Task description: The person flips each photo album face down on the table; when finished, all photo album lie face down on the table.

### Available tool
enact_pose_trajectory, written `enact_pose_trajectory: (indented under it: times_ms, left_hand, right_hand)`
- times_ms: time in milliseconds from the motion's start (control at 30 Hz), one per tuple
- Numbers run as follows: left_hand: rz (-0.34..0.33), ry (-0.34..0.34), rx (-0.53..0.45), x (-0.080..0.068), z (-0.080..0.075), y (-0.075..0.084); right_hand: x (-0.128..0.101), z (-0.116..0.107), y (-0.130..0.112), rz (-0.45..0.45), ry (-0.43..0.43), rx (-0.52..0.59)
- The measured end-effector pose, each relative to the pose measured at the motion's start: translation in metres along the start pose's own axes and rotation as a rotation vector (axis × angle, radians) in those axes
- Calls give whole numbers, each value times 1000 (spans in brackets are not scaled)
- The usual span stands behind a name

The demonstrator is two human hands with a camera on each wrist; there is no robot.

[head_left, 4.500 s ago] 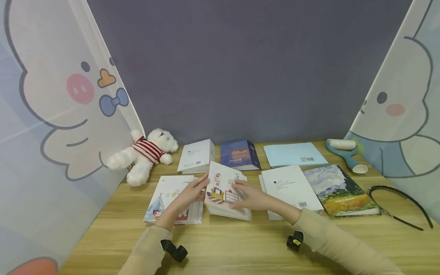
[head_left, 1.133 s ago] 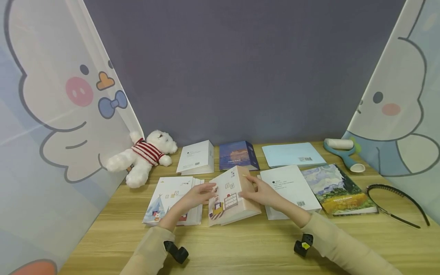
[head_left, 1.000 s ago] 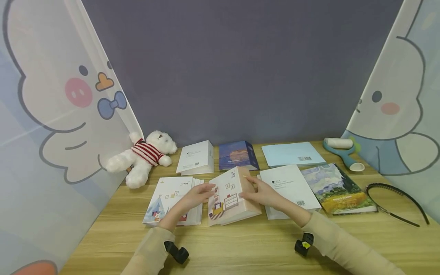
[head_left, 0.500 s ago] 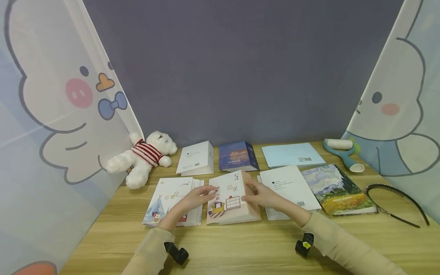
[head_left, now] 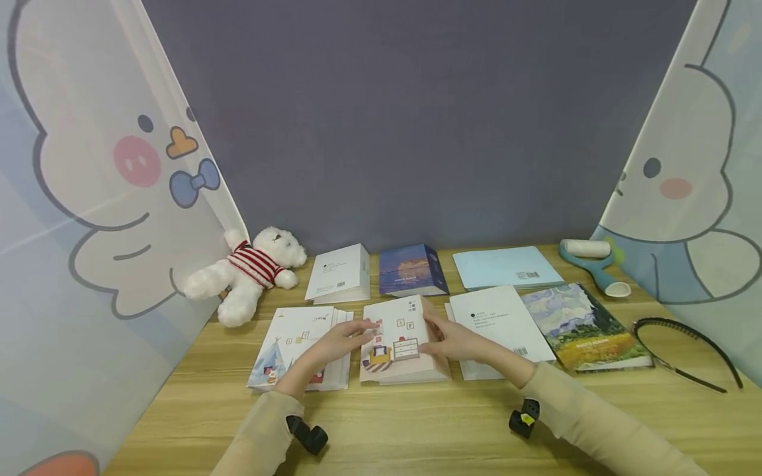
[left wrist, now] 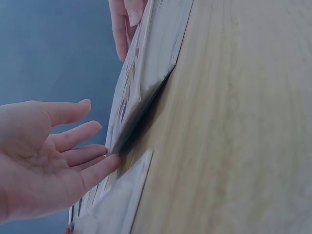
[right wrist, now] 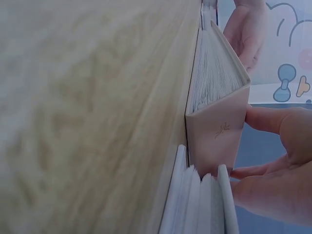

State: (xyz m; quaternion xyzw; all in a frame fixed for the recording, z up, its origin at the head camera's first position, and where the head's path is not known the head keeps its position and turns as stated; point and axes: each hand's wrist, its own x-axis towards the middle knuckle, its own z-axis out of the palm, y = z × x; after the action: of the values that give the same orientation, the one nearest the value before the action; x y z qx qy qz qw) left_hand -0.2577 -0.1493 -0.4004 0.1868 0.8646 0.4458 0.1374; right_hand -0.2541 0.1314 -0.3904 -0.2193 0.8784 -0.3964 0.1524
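At the middle of the wooden counter (head_left: 417, 423) lies a thick pink-spined book with a cartoon room on its white cover (head_left: 397, 338), its right side tipped slightly off the wood. The left hand (head_left: 337, 343) comes in from eight o'clock with fingers nearly straight and relaxed, the fingertips (left wrist: 109, 162) touching the book's left edge; it grips nothing. The right hand (head_left: 455, 340) sits at the book's three o'clock, thumb (right wrist: 265, 118) laid over the cover by the spine and fingers curled at the spine's underside, holding that edge.

Just to the book's nine o'clock is a fanned pile of thin white booklets with a tent drawing (head_left: 294, 344), under the left wrist. At three o'clock lies a white paperback with a barcode (head_left: 501, 320). Toward twelve o'clock rests a dark blue sunset-cover book (head_left: 412, 270), and far off at ten o'clock a white plush bear in a red-striped jumper (head_left: 247, 271).
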Motion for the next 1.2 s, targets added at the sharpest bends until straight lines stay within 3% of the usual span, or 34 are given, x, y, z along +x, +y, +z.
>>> enact_pose_trajectory:
  times_ms: [133, 400, 633, 867, 1200]
  left_hand:
    - [-10, 14, 10, 2, 0, -3]
    - [-12, 1, -35, 1, 0, -4]
    - [-12, -30, -15, 0, -1, -5]
    - [-24, -47, 8, -3, -3, -8]
    - [69, 25, -31, -14, -12, -6]
  right_hand:
    - [1, 0, 1, -1, -8, -8]
    - [1, -2, -3, 4, -14, -9]
    - [0, -2, -1, -7, -19, -13]
    - [1, -2, 0, -29, 22, -26]
    - [13, 7, -22, -176, 107, -28]
